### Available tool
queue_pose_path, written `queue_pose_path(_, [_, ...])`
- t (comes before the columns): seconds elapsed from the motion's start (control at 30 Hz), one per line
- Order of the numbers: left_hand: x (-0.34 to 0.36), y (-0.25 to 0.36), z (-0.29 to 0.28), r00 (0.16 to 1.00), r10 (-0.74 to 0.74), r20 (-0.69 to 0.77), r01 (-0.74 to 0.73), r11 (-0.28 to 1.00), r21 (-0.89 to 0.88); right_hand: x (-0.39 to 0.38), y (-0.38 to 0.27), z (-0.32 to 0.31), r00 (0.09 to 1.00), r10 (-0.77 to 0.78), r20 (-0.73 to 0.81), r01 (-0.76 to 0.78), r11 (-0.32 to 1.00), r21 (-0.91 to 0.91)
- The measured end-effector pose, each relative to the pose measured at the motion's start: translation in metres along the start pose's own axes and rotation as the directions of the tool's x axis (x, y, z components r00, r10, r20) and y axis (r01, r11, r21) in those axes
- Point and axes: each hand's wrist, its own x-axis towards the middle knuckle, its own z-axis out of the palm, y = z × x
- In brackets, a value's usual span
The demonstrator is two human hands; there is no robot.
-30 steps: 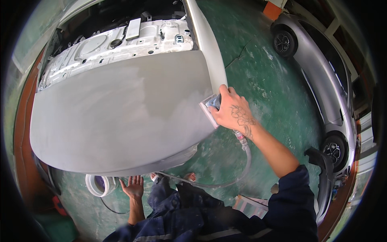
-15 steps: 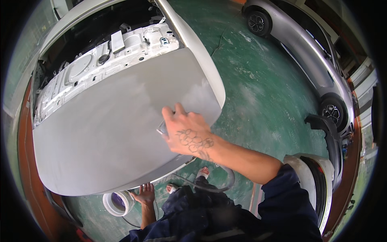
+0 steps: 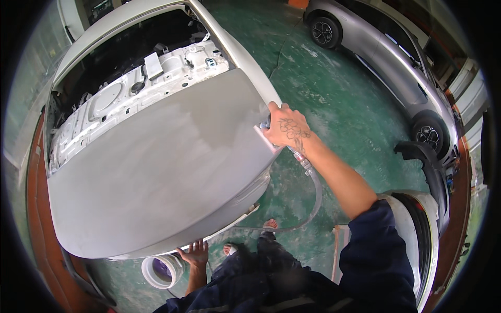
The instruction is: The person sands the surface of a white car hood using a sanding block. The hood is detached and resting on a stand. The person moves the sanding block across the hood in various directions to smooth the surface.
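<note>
A car's trunk lid [image 3: 151, 172], coated in dull grey with lighter and darker patches, fills the left half of the head view. My right hand [image 3: 288, 125] is wrapped round an air sander [image 3: 267, 137] at the lid's right edge. The sander's pad shows as a pale strip under my fingers; most of its body is hidden by the hand. From it a clear hose [image 3: 317, 195] curves down toward my feet. My left hand [image 3: 195, 254] is held with fingers spread near the car's lower rear edge; whether it touches the edge I cannot tell.
A white bucket [image 3: 145, 271] with something purple inside stands beside my left hand. White bare metal [image 3: 112, 99] shows beyond the lid. A silver car [image 3: 386, 68] stands at right, with a dark bumper piece [image 3: 425, 161] and loose body panels [image 3: 404, 224] on the green floor.
My right hand has moved the sander right and slightly away, from the lid's middle right to its right edge. The hose has swung right with it. My left hand stays open near the bucket.
</note>
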Motion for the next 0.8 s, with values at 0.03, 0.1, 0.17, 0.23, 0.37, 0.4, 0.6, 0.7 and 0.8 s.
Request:
queue_pose_path(0.03, [0.001,-0.001,0.0,1.0,-0.003,0.007,0.003,1.0,0.009,0.001,-0.001,0.001,1.0,-0.002,-0.01,0.002,1.0,-0.012])
queue_pose_path(0.1, [0.005,0.0,-0.003,1.0,-0.008,0.021,0.008,0.999,0.034,-0.005,-0.014,-0.002,0.997,-0.07,-0.017,0.07,0.997,-0.019])
queue_pose_path(0.17, [0.004,0.002,-0.003,1.0,0.011,-0.005,-0.01,0.999,0.032,-0.016,-0.045,0.006,0.986,-0.166,0.017,0.165,0.985,0.04])
queue_pose_path(0.23, [0.001,0.004,-0.001,0.999,0.027,-0.039,-0.026,0.999,0.032,-0.032,-0.078,0.016,0.964,-0.267,-0.018,0.268,0.96,0.087])
queue_pose_path(0.37, [0.01,0.01,-0.008,0.993,0.006,-0.118,0.0,0.998,0.059,-0.062,-0.117,0.02,0.925,-0.375,0.059,0.369,0.924,0.098])
queue_pose_path(0.4, [0.014,0.012,-0.012,0.993,-0.007,-0.114,0.014,0.998,0.059,-0.065,-0.119,0.018,0.917,-0.388,0.086,0.38,0.919,0.103])
queue_pose_path(0.6, [0.018,0.015,-0.016,0.994,-0.023,-0.105,0.032,0.996,0.083,-0.01,-0.025,0.006,0.993,-0.121,-0.008,0.121,0.985,0.124])
queue_pose_path(0.7, [0.019,0.01,-0.011,0.997,-0.036,-0.063,0.041,0.995,0.095,0.018,0.018,0.002,0.999,-0.004,-0.04,0.006,0.999,0.049])
queue_pose_path(0.8, [0.016,0.01,-0.013,1.0,-0.013,-0.021,0.015,0.994,0.106,0.019,0.007,0.001,0.998,-0.055,-0.008,0.056,0.995,0.082])
